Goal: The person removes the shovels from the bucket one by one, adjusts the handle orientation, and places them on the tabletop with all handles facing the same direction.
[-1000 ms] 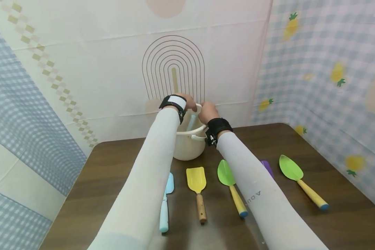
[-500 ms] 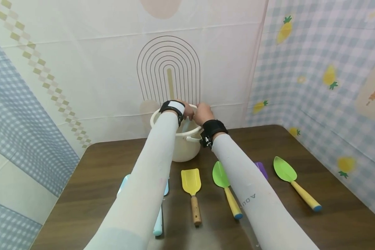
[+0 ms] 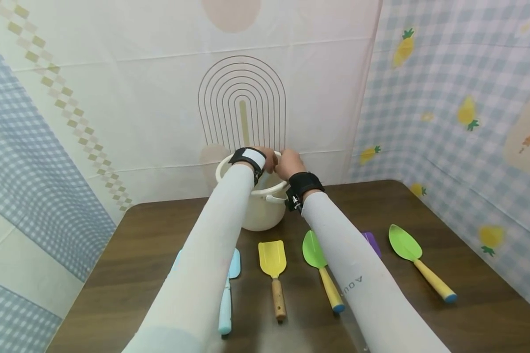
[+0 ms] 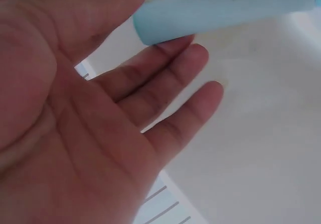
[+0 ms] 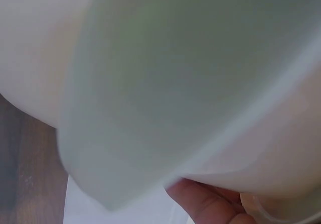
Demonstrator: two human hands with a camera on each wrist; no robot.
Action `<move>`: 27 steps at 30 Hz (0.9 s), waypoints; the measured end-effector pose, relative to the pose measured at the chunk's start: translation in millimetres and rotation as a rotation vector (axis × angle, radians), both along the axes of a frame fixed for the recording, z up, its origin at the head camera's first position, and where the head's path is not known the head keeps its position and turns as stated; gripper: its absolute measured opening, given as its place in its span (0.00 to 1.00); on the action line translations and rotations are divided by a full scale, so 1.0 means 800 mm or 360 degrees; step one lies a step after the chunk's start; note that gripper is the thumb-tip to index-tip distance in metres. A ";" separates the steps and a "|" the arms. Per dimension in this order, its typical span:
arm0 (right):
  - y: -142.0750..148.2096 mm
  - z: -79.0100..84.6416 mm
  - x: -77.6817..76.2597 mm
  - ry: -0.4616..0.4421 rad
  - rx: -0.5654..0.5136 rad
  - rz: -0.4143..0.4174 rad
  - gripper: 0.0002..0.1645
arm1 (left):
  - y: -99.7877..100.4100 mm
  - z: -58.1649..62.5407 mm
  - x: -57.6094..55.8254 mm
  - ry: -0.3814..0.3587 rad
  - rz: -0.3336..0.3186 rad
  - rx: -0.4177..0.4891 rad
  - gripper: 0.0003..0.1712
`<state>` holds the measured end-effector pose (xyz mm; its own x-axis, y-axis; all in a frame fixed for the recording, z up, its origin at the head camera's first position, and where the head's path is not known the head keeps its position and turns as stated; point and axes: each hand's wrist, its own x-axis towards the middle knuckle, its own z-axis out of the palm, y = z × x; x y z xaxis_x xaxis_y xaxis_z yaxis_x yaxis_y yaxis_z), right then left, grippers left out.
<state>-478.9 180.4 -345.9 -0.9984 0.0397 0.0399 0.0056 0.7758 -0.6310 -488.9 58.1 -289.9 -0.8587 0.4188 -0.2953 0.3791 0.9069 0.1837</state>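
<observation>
A cream bucket (image 3: 262,215) stands at the back of the table, and both hands are at its far rim. My left hand (image 3: 267,158) reaches over the opening. In the left wrist view its thumb and fingers (image 4: 165,78) pinch the end of a light blue handle (image 4: 225,10), apparently a shovel's; its other end is out of view. The same handle (image 3: 263,181) shows inside the bucket in the head view. My right hand (image 3: 289,164) is curled at the right side of the rim, its fingertips (image 5: 205,201) against a pale edge. A blurred grey-green shape (image 5: 165,93) hides most of that view.
Shovels lie in a row on the dark wooden table (image 3: 154,235): light blue (image 3: 225,309), yellow (image 3: 272,260), green (image 3: 314,251), purple (image 3: 372,242) and another green one (image 3: 405,243). The sleeved arms partly cover the row. Patterned cloth (image 3: 159,98) hangs behind.
Both hands have come slightly closer together and a little lower at the bucket's rim. The head view has shifted slightly. The shovels on the table have not moved.
</observation>
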 end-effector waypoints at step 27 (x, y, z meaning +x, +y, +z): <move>0.028 -0.009 -0.006 0.0019 0.0060 0.0044 0.22 | -0.039 0.035 -0.015 0.0391 -0.0065 0.0273 0.16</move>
